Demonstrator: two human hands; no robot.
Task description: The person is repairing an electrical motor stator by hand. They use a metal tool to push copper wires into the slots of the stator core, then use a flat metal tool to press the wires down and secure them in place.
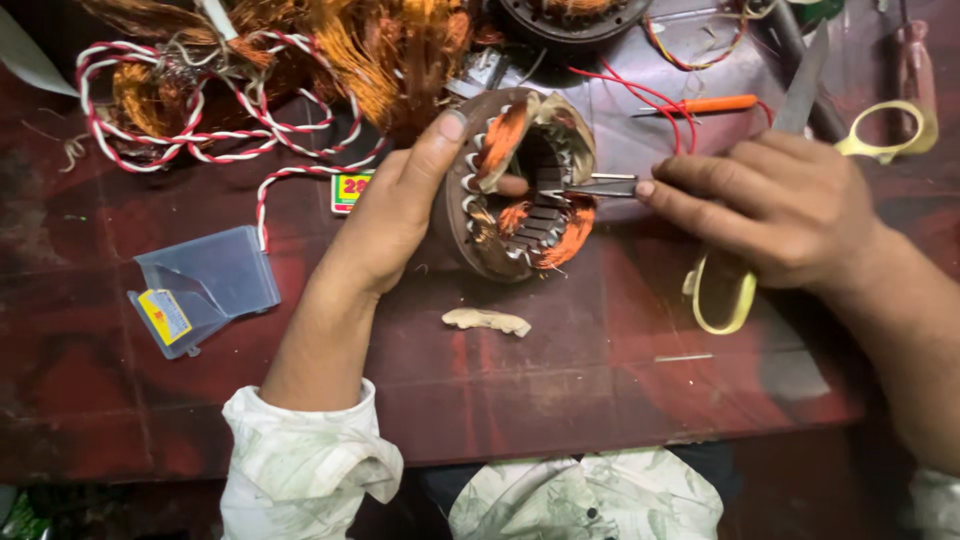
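Seen from above, on a dark red worn table. Left hand clamped on the round motor stator, thumb over the top rim, one fingertip showing inside the core; stator tilted on its edge, open face toward the camera, standing near the middle of the table. Copper windings packed in the slots, orange and shiny. Right hand closed around yellow-handled scissors (only one handle loop showing below the palm), the closed thin blades pointing left and reaching into the stator core, tips touching the winding area. Hands apart from each other, with the stator between them.

Behind the stator, a heap of loose copper wire and a twisted red-and-white cable in loops. Just left of the forearm, a small clear plastic case with a yellow label. In front of the stator, a small pale scrap lying flat. At the far right, a second pair of scissors with a yellow handle, and near it an orange-handled screwdriver beside thin red wires. At the lower edge, pale patterned sleeve.
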